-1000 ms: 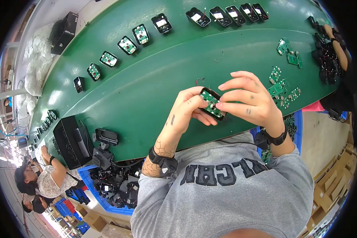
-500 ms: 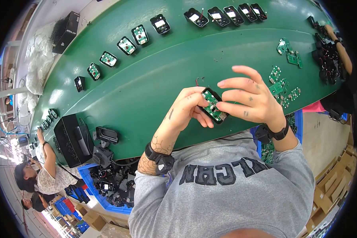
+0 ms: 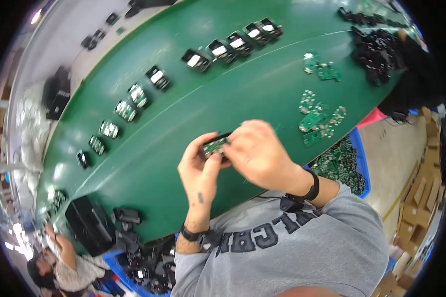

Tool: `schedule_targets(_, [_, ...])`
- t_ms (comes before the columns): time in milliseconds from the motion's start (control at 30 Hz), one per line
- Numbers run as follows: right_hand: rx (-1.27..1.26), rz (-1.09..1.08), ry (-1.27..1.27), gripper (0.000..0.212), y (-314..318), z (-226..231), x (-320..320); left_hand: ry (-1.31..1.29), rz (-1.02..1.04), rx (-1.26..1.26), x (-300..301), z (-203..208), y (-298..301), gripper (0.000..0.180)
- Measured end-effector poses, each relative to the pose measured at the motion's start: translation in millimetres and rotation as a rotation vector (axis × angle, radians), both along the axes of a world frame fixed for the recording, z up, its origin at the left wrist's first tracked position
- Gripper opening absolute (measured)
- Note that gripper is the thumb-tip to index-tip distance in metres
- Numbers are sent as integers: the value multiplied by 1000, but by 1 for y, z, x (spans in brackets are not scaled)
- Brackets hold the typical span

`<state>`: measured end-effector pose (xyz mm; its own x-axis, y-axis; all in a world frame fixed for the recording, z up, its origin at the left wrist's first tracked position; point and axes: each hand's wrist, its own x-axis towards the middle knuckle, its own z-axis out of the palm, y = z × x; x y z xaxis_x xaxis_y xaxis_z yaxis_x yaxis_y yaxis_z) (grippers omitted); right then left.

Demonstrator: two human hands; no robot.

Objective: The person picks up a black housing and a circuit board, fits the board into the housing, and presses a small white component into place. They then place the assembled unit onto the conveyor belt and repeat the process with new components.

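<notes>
My left hand wraps round a small black plastic casing, its thumb lying on the green circuit board inside. My right hand comes from the other side, its fingers curled together and pressed on the board's right end and the casing's rim. Both hands are somewhat blurred, and the right fingers hide that end of the casing. A thin green strand shows just beyond the right hand.
Black casings, several with boards, form a curved row across the green table. Loose circuit boards lie to the right, near dark parts and a sleeve. Blue bins hold boards and black parts. A black box stands left, near another person.
The view has turned, shifting the table's contents. My right hand's fingers, spread before, have closed in on the casing. The casing now lies more crosswise in my left hand.
</notes>
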<state>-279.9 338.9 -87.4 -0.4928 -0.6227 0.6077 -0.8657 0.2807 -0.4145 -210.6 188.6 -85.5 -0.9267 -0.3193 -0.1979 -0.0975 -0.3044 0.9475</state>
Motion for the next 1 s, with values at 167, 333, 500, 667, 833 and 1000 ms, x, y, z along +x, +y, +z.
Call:
schedule_targets(167, [352,146,257,27,6,19,5,-81,-73,48,-2,-9,-18,37])
schedule_targets(333, [286,412,-86,20,34,23,-53,-73,14,18,-7,3,-56,43])
schedule_targets(500, [108,-558,-455,25,129,5,-157,-181,373,-1368,4,47,-178,53])
schedule_targets(667, [499,-664,-47,35,207,-65,-225,79,561,-1438,-55,50,-299,49])
schedule_targets(833, [468,-685,-74,25,193,-66,-214,-121,262,-1575,-91,6,-357,21])
schedule_targets(1000, [360,-678,4,22,223,-69,-199,-224,213,-1479,-105,-20,-353,29])
